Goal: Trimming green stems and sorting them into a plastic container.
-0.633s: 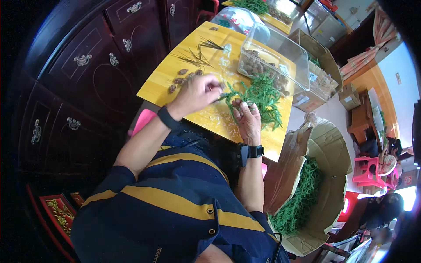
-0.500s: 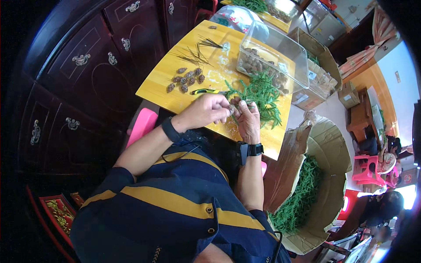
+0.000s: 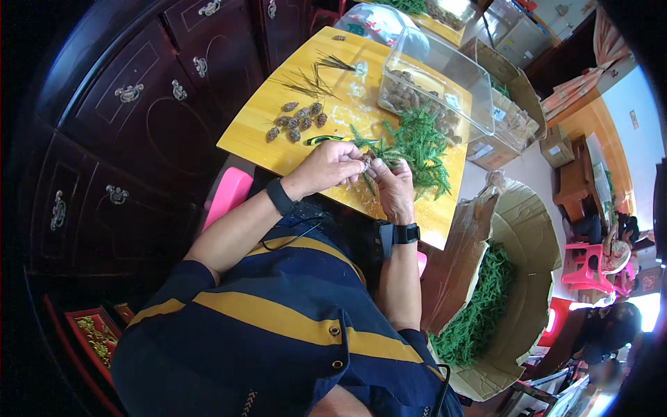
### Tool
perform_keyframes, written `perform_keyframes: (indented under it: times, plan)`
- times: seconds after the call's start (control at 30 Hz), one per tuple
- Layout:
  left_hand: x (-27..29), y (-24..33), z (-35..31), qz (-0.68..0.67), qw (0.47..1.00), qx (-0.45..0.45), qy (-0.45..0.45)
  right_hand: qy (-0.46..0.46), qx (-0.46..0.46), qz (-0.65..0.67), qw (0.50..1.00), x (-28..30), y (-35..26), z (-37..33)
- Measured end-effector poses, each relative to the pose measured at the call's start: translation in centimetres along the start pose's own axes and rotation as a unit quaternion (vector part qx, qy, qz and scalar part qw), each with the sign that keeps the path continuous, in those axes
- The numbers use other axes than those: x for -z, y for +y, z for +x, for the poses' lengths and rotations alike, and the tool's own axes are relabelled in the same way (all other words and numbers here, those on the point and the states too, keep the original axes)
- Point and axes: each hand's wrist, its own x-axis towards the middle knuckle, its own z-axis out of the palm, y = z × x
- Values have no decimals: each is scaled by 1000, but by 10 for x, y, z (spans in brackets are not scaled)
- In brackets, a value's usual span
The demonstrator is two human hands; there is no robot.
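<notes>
Over the near edge of the yellow table (image 3: 264,149), my left hand (image 3: 326,169) and my right hand (image 3: 396,191) meet, fingers pinched together. Between their fingertips is a small brown pine cone (image 3: 367,162), partly covered by the fingers, against a green artificial sprig. My right hand's fingers close at the cone and sprig; exactly which part each hand grips is hard to see. Just beyond lies a pile of green artificial sprigs (image 3: 424,142). Left of it rests a yellow-and-black utility knife (image 3: 321,140), partly behind my left hand. Several loose pine cones (image 3: 304,124) lie farther left.
A clear plastic bin (image 3: 479,115) with pine cones stands at the table's far right. Thin dark wires (image 3: 306,85) lie at the back. An open cardboard box (image 3: 531,229) holding green sprigs (image 3: 479,306) stands to my right. Dark cabinets (image 3: 139,132) line the left.
My hands stay together at the cone and sprig, with small finger shifts. My left hand's fingers now close nearer my right thumb. The whole view has shifted slightly.
</notes>
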Motion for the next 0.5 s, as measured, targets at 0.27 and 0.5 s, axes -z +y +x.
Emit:
perform_keyframes:
  times: [0.27, 0.5]
  plan:
    - [9, -11, 3, 29, 998, -25, 40, -60, 45, -137, 988, -1, 6, 3]
    - [9, -22, 1, 165, 978, -95, 86, -14, 52, -203, 978, -18, 8, -4]
